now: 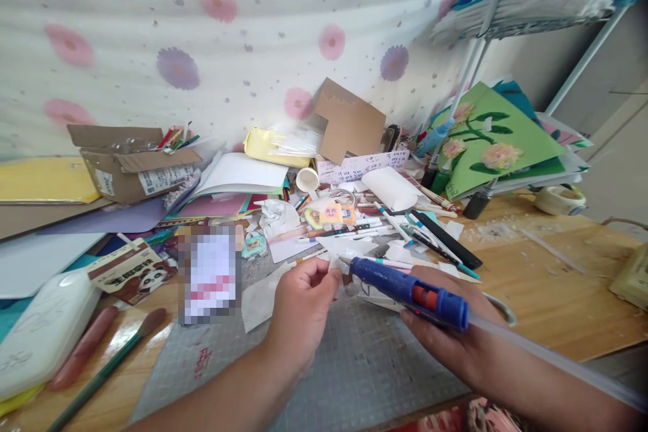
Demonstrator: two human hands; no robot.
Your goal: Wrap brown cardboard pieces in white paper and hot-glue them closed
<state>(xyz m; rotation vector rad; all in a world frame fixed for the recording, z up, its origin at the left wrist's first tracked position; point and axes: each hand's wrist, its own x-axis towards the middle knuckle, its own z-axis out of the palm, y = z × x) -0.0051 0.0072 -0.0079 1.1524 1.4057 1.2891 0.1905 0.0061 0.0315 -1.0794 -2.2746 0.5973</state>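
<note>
My right hand (455, 337) grips a blue hot glue gun (387, 280), and a long clear glue stick (551, 358) trails out of its back end. The nozzle points left, at the fingertips of my left hand (306, 307). Those fingers are pinched on a small, whitish, translucent scrap (338, 258); whether it is paper or film I cannot make out. The nozzle tip is at or very near this scrap. Below both hands lies a grey cutting mat (354, 364), with a pale sheet of paper (260, 300) left of my left hand.
Pens, paper scraps and a white paper roll (389, 189) crowd the table's middle. A cardboard box (136, 165) stands at the back left. Near the left edge are a white case (45, 331) and a green-handled brush (109, 371). Green flower artwork (486, 142) leans at right.
</note>
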